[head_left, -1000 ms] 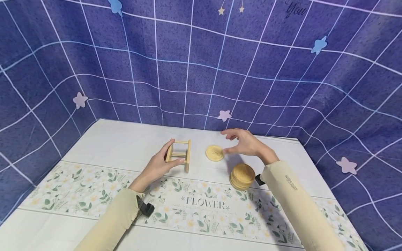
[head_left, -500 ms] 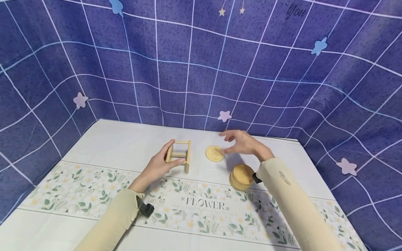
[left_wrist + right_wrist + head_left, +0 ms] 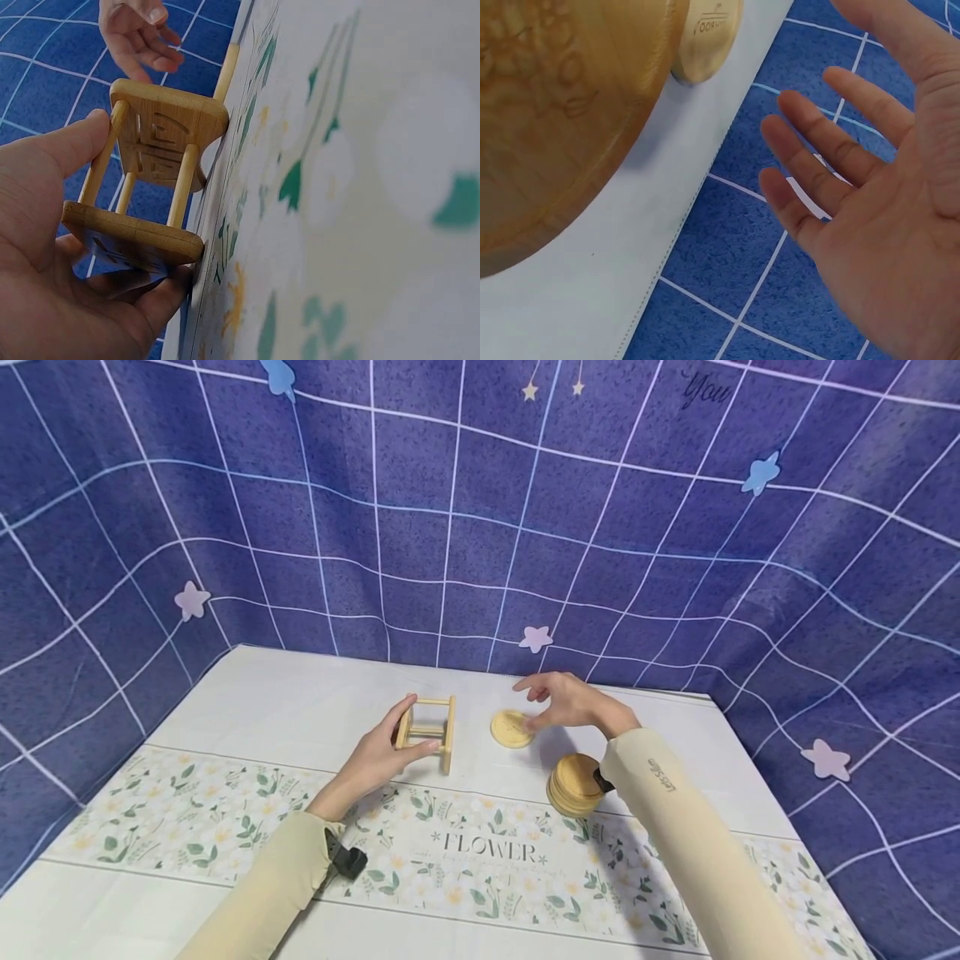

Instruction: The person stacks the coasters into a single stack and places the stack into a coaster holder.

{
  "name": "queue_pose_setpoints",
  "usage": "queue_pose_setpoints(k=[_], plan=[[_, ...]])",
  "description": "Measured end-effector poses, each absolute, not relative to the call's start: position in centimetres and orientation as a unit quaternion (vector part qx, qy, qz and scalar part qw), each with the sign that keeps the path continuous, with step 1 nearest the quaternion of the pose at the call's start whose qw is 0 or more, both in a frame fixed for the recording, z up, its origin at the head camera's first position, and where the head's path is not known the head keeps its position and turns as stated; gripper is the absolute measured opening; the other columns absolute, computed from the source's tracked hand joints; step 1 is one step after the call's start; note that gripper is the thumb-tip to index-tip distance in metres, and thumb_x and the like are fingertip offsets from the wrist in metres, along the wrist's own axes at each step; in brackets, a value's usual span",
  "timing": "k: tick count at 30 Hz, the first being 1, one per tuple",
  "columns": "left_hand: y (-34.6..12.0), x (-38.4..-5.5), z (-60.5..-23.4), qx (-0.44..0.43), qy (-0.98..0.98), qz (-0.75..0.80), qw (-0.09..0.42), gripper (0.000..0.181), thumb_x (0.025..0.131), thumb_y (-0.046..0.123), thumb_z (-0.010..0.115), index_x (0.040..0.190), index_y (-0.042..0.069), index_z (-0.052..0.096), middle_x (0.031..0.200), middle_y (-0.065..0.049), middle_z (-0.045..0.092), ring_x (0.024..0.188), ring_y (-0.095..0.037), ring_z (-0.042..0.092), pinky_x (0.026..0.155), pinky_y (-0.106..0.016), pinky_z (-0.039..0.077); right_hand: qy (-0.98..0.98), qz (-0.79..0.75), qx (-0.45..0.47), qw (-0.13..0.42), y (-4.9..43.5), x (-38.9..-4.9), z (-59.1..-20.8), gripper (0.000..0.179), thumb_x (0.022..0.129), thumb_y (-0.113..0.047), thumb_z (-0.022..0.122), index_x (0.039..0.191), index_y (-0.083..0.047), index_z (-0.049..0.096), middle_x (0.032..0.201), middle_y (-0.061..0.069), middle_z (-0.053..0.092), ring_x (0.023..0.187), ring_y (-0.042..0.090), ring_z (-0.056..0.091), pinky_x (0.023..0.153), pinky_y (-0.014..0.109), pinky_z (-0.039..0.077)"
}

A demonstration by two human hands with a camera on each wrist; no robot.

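My left hand [image 3: 375, 756] grips a small wooden coaster holder [image 3: 449, 735] by its left side, thumb along the near rail. In the left wrist view, round rails join the two slotted end panels of the holder [image 3: 169, 127]. To its right a round wooden coaster [image 3: 510, 729] lies flat on the table. Over that coaster's right edge hovers my right hand [image 3: 568, 700], fingers spread and loosely bent, the thumb overlapping the rim in the head view. Nothing sits in the palm of the right hand [image 3: 885, 202]. Nearer me, a stack of similar coasters [image 3: 576, 787] stands below the right wrist.
A white tablecloth [image 3: 300, 693] covers the table, with a floral band and the word FLOWER [image 3: 491, 843] across it. Behind the table hangs a blue grid-patterned curtain [image 3: 420, 543] with star shapes. The right forearm [image 3: 690, 827] passes beside the stack.
My right hand has shifted slightly left, its thumb now over the coaster's edge and its wrist closer over the stack. The left hand and the holder have stayed put.
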State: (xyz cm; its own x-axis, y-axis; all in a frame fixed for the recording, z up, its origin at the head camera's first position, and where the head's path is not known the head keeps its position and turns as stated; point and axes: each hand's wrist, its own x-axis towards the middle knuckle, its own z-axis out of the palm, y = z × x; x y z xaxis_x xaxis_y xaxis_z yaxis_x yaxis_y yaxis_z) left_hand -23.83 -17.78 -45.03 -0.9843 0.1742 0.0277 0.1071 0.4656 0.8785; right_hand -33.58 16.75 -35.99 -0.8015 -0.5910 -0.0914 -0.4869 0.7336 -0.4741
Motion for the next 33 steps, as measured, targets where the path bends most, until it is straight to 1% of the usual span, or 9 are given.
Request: queue_pose_setpoints(k=[7,14,18,25,30,33], plan=[[-17.8,-23.8,-45.2,0.081,0.862,0.499,0.029,0.102,0.103,0.054,0.078,0.180,0.029,0.017,0.169,-0.028,0.047,0.148,-0.047,0.055,0.119,-0.064,0.047,0.916,-0.223,-0.302,0.144,15.9,-33.9,-36.1,0.075,0.090,-0.017,0.094,0.157,-0.008,0.062,0.142,0.025,0.071,0.138,0.041,0.065,0.120,0.055,0.049],[-17.9,-23.7,-45.2,0.083,0.860,0.503,0.030,0.101,0.104,0.053,0.078,0.180,0.029,0.017,0.169,-0.028,0.047,0.151,-0.047,0.052,0.121,-0.063,0.046,0.909,-0.234,-0.315,0.141,15.4,-34.2,-36.4,0.084,0.087,-0.013,0.096,0.160,-0.007,0.056,0.138,0.023,0.071,0.135,0.039,0.066,0.120,0.058,0.048],[-17.9,-23.8,-45.1,0.083,0.862,0.500,0.028,0.101,0.103,0.053,0.078,0.180,0.029,0.017,0.170,-0.027,0.045,0.152,-0.047,0.050,0.123,-0.064,0.043,0.899,-0.258,-0.324,0.140,15.5,-34.5,-36.7,0.086,0.086,-0.010,0.097,0.160,-0.005,0.054,0.137,0.025,0.070,0.134,0.040,0.065,0.119,0.061,0.048],[-17.8,-23.9,-45.1,0.087,0.856,0.509,0.027,0.102,0.104,0.050,0.079,0.180,0.024,0.017,0.167,-0.028,0.049,0.151,-0.046,0.053,0.123,-0.062,0.044,0.886,-0.290,-0.325,0.161,15.6,-34.7,-37.3,0.071,0.088,-0.008,0.095,0.148,-0.005,0.058,0.140,0.031,0.067,0.137,0.046,0.063,0.119,0.063,0.049],[-17.7,-23.9,-45.1,0.089,0.856,0.509,0.025,0.102,0.104,0.049,0.079,0.180,0.024,0.017,0.168,-0.028,0.048,0.152,-0.046,0.051,0.125,-0.061,0.042,0.871,-0.327,-0.320,0.180,15.7,-34.7,-37.7,0.059,0.087,-0.003,0.093,0.136,-0.004,0.060,0.144,0.034,0.064,0.140,0.050,0.060,0.120,0.062,0.048],[-17.7,-23.8,-45.1,0.087,0.858,0.506,0.024,0.102,0.103,0.050,0.079,0.180,0.024,0.017,0.169,-0.028,0.047,0.153,-0.047,0.050,0.125,-0.062,0.041,0.861,-0.348,-0.320,0.187,15.8,-34.7,-38.1,0.056,0.086,0.001,0.093,0.131,-0.001,0.060,0.144,0.036,0.062,0.141,0.051,0.059,0.122,0.061,0.046]])
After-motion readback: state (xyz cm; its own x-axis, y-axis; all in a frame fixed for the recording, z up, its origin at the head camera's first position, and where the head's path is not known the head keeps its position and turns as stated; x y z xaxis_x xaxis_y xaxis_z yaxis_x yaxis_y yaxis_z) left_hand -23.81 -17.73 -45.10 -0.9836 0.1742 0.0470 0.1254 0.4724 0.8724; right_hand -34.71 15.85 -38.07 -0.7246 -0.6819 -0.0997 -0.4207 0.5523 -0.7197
